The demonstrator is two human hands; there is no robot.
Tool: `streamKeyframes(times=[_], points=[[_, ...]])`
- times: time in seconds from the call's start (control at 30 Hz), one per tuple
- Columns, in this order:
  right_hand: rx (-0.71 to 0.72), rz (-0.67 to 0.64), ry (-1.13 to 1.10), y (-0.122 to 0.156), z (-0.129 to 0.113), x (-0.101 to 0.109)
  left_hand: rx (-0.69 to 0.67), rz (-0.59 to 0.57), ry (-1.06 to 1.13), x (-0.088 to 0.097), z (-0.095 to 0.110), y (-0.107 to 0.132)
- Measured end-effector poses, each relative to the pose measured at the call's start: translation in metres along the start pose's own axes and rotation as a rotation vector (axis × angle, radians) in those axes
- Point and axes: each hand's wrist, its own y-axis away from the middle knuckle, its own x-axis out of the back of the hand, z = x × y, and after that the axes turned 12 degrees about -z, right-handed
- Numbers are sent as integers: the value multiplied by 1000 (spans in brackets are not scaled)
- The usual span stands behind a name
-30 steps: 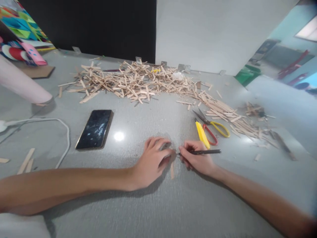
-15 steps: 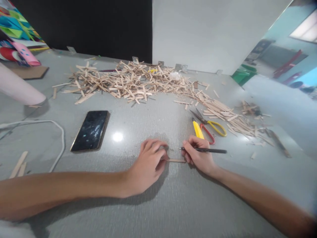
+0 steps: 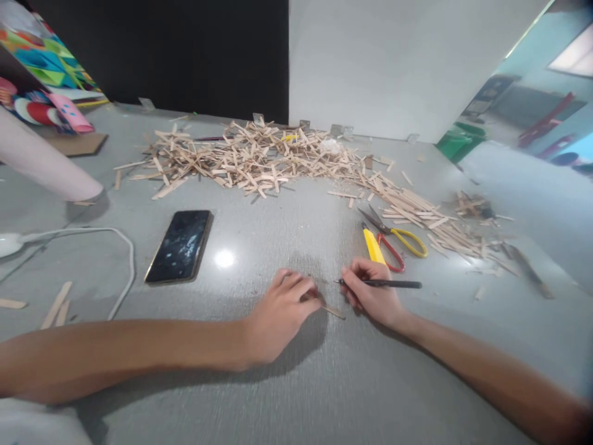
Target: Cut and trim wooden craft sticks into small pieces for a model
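Note:
Between the fingers of my left hand is a thin wooden craft stick, its free end pointing right and slightly toward me. The stick's other end is hidden by the fingers. My right hand is closed around a slim black pen, held as for writing, with its tip pointing left and apart from the stick. Just beyond the right hand lie a yellow utility knife and scissors with one red and one yellow handle.
A big heap of craft sticks spreads along the back, trailing right. At left are a phone, a white cable, loose sticks and a pale roll. A panel stands behind the heap.
The stick has turned from lying nearly level to slanting, its right end now nearer me and away from the right hand. My left hand has tilted with it. The view has shifted slightly.

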Motion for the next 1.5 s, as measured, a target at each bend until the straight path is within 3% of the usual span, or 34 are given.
streamKeyframes(times=[0.13,0.33,0.47,0.63,0.73,0.87,1.0,1.5], points=[[-1,-13,18,1,2,1,-49,-4,-35,2,7,3],[16,-14,32,0,2,1,-306,-51,-125,4,18,4],[26,-18,41,0,1,1,-239,-50,-44,2,12,0],[44,-61,96,3,2,3,11,-5,170,6,5,-6],[25,-115,94,4,2,3,100,-11,156,9,3,-9],[-21,-157,12,4,0,1,142,-83,126,8,-2,-13],[-80,-238,16,2,-1,1,170,-76,142,6,-6,-15],[-77,-235,74,-3,3,0,170,-59,250,7,-4,-16]])
